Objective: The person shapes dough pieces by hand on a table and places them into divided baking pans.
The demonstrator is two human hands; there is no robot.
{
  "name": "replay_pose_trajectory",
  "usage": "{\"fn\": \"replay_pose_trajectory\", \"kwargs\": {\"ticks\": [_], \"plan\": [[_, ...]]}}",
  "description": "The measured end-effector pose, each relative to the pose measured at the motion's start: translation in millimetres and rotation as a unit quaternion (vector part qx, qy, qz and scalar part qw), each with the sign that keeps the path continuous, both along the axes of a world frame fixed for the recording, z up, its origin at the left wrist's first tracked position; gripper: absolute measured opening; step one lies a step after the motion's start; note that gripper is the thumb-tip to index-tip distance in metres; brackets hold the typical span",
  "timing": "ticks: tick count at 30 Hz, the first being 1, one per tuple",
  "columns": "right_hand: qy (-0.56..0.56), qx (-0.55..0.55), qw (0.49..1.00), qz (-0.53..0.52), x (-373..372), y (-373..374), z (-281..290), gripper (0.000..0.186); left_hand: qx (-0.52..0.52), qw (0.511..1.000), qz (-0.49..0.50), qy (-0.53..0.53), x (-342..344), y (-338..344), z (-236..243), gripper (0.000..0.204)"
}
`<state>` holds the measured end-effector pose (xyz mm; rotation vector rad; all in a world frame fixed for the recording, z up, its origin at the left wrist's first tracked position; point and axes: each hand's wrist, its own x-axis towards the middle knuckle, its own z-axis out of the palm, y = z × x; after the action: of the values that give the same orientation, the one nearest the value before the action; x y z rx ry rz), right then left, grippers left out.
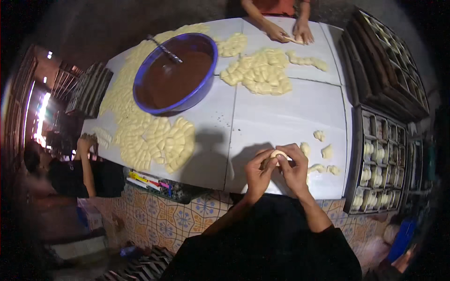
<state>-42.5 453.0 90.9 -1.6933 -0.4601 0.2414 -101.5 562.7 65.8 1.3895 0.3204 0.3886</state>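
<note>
My left hand [258, 171] and my right hand [294, 171] pinch a small round piece of pale dough [279, 154] between their thumbs and fingers, over the near right part of the white tiled table [285, 114]. A few loose dough lumps [326, 151] lie just right of my hands. To their right stands a metal tray of partitioned moulds [382, 159], many holding dough.
A purple tub of brown mixture [142, 92] with a spoon sits back left among many dough pieces [256, 72]. Stacked trays [382, 61] stand back right. A co-worker's hands [290, 35] handle dough across the table. Another person [65, 178] works at the left.
</note>
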Motion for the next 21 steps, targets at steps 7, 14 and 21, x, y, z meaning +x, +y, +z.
{"fn": "replay_pose_trajectory", "kwargs": {"ticks": [7, 14, 21], "plan": [[-0.067, 0.08, 0.989, 0.109, 18.5, 39.3, -3.0, 0.053, -0.202, 0.979, 0.019, -0.014, 2.6, 21.2, -11.9, 0.019], [0.229, 0.146, 0.93, 0.246, 55.8, 42.1, -33.1, 0.109, -0.653, 0.711, -0.23, -0.121, 32.6, 75.2, -14.3, 0.069], [0.239, 0.173, 0.941, 0.166, 49.9, 60.5, -31.1, 0.113, 0.234, 0.96, 0.143, 0.053, 183.8, 304.6, 19.6, 0.075]]}}
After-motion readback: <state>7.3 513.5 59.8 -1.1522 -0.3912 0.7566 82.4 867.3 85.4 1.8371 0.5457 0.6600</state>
